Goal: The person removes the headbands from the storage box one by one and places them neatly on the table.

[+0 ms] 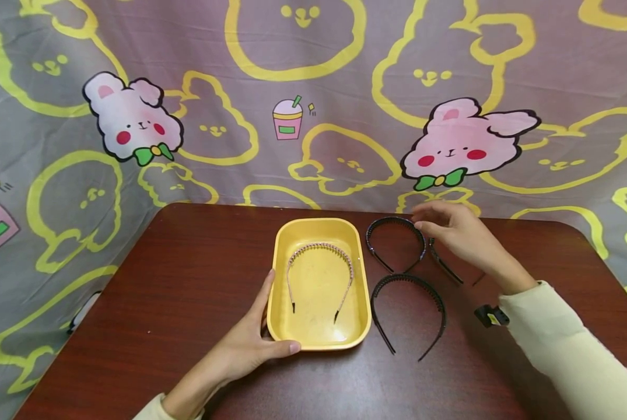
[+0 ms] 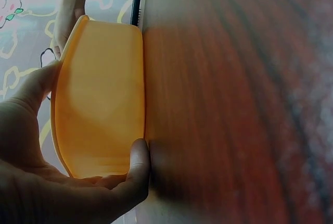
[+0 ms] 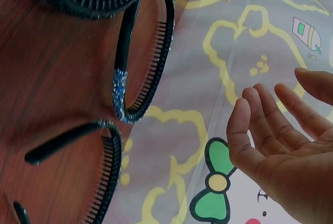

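My left hand (image 1: 245, 344) grips the near left corner of a yellow plastic tray (image 1: 318, 335), its thumb on the rim; the left wrist view shows fingers curled along the tray's outer wall (image 2: 101, 99). Inside the tray lies a pink beaded headband (image 1: 321, 245). My right hand (image 1: 462, 239) hovers over the headbands right of the tray, fingers loosely bent, holding nothing in the right wrist view. Nearest it are a black headband with blue glitter (image 3: 119, 91) and another toothed headband (image 1: 444, 263), partly hidden by the hand. Closer to me is a plain-looking black headband (image 1: 405, 276).
Everything stands on a dark reddish-brown table (image 1: 187, 291). A cloth backdrop (image 1: 339, 111) with yellow outlines and pink rabbit faces hangs right behind the table's far edge. A small black device (image 1: 490, 316) sits at the right wrist.
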Demonstrator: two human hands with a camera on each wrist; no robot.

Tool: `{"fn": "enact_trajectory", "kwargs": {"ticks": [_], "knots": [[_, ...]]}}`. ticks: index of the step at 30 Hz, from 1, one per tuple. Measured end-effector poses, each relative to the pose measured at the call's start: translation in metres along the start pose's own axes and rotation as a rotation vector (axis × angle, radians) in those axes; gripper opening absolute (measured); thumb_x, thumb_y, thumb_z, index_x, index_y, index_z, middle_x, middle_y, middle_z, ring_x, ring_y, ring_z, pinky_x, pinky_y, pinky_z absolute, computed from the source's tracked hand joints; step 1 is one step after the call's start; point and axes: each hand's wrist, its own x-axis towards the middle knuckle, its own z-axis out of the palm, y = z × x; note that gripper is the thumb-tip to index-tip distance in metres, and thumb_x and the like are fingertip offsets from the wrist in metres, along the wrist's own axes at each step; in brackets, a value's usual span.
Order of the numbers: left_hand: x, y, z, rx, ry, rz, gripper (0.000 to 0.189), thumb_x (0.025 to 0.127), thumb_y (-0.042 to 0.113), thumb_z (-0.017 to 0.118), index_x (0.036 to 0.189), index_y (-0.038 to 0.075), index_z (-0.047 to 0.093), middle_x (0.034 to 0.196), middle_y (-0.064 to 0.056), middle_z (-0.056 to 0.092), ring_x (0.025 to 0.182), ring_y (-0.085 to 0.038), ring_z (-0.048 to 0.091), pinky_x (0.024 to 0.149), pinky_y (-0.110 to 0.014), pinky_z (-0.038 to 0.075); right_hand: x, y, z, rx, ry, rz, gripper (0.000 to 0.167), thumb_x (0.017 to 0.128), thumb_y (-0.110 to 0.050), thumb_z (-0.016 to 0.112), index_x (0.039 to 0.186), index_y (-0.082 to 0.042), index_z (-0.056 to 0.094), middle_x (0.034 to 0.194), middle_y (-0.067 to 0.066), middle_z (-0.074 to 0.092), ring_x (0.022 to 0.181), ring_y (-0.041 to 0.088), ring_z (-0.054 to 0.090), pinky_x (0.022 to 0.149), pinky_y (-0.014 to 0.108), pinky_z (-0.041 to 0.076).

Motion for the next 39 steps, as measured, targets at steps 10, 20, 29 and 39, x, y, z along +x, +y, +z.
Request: {"fn": "enact_trajectory", "kwargs": {"ticks": [10, 20, 29, 39], "knots": [[0.0, 0.001, 0.0, 0.03, 0.01, 0.003, 0.136, 0.078, 0.024, 0.094, 0.168, 0.036, -0.007, 0.175, -0.009, 0.02, 0.151, -0.026, 0.035, 0.126, -0.052, 0.019, 0.005, -0.011, 0.011, 0.041, -0.003, -0.06, 0.032, 0.105, -0.02, 0.065, 0.135, -0.008, 0.069, 0.127, 0.013, 0.073, 0.114, 0.023, 0.068, 0.085, 0.013, 0.049], [0.0, 0.001, 0.0, 0.036, 0.009, 0.0, 0.137, 0.078, 0.024, 0.094, 0.169, 0.035, -0.008, 0.175, -0.01, 0.022, 0.152, -0.026, 0.035, 0.126, -0.053, 0.019, 0.008, -0.023, 0.021, 0.087, -0.005, -0.09, 0.028, 0.103, -0.017, 0.067, 0.129, -0.008, 0.07, 0.119, 0.01, 0.074, 0.11, 0.02, 0.065, 0.09, 0.019, 0.051], [0.0, 0.0, -0.001, 0.036, 0.005, 0.007, 0.137, 0.078, 0.025, 0.094, 0.169, 0.035, -0.008, 0.176, -0.01, 0.018, 0.152, -0.026, 0.034, 0.126, -0.053, 0.019, 0.013, -0.033, 0.034, 0.11, -0.016, -0.113, 0.027, 0.102, -0.016, 0.068, 0.128, -0.008, 0.071, 0.117, 0.011, 0.075, 0.112, 0.022, 0.068, 0.095, 0.027, 0.051], [0.0, 0.001, -0.001, 0.042, 0.005, -0.005, 0.136, 0.078, 0.025, 0.094, 0.169, 0.036, -0.007, 0.175, -0.01, 0.022, 0.146, -0.024, 0.043, 0.116, -0.02, 0.032, 0.021, -0.042, 0.049, 0.156, -0.06, -0.153, 0.028, 0.101, -0.013, 0.069, 0.128, -0.006, 0.071, 0.121, 0.013, 0.074, 0.115, 0.024, 0.068, 0.101, 0.043, 0.054]]}}
